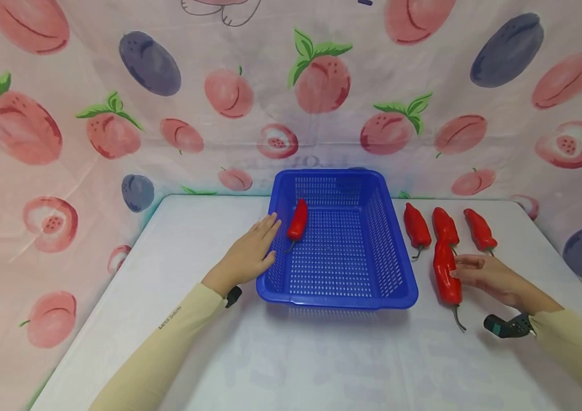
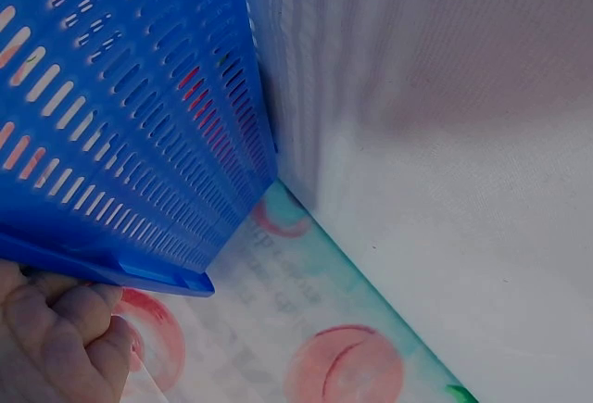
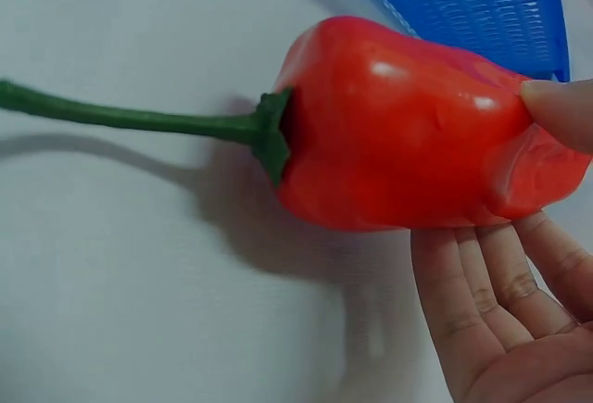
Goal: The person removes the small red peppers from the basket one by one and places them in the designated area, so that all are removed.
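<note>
While the head view shows your left hand [image 1: 243, 251] resting extended fingers on the blue basket [image 1: 332, 301], your right hand [image 1: 493, 277] pinches a red pepper [image 1: 446, 274] right of it, partly hiding another pepper [image 1: 444, 224]. From the left wrist, your left hand is cut off beside the basket's rim. From the right wrist, your cropped thumb and fingers hold that pepper near the basket.

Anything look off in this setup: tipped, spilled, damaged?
Nothing clearly stands out. The blue basket stands upright with one red pepper inside; three loose peppers lie on the table, no spill visible. The held pepper in the right hand is creased toward its tip; can't tell if that's damage or just its shape.
</note>
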A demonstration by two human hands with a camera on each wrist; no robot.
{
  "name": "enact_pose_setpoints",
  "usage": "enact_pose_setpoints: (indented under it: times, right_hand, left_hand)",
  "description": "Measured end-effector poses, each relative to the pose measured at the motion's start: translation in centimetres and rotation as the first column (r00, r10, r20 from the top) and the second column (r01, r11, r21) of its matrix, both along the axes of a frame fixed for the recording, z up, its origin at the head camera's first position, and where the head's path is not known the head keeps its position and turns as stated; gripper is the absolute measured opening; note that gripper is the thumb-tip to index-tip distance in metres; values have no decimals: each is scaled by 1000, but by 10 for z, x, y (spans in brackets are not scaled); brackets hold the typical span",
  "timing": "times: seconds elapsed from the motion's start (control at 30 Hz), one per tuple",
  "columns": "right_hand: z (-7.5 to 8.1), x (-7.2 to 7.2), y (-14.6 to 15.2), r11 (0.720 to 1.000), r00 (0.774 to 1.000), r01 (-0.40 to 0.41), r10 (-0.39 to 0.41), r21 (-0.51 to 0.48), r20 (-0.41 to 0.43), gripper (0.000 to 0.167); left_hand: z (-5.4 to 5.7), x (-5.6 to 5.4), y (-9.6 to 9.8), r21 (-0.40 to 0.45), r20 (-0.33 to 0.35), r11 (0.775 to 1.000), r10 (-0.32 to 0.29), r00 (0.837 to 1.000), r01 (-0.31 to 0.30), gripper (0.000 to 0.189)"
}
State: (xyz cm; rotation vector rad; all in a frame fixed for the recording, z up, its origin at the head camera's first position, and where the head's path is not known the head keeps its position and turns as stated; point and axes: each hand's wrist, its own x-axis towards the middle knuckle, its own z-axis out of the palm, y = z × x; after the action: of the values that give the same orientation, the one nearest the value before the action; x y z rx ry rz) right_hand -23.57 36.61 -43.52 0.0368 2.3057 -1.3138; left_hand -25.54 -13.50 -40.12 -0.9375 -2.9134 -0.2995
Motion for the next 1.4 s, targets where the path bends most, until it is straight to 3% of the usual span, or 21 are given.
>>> enact_pose_setpoints:
  times: [0.5,0.8,1.1,1.4]
  right_hand:
    - [-7,7,1,999,999,19,-17,-42,46,72]
    - [-7,10,-1,999,998,-1,-2,46,58,74]
    - [-7,8,-3,995,993,32,-43,96,109,75]
    - [-4,6,-13,985,995,26,-42,168,94,77]
  left_hand:
    - [-1,0,0,-1,7,1000,7,1000,-7,63]
    - [0,1,0,12,13,1000,7,1000,-7,64]
    - [-1,1,0,3,11,1000,12,1000,-12,64]
    - [-1,0,1,2,18,1000,18,1000,-18,64]
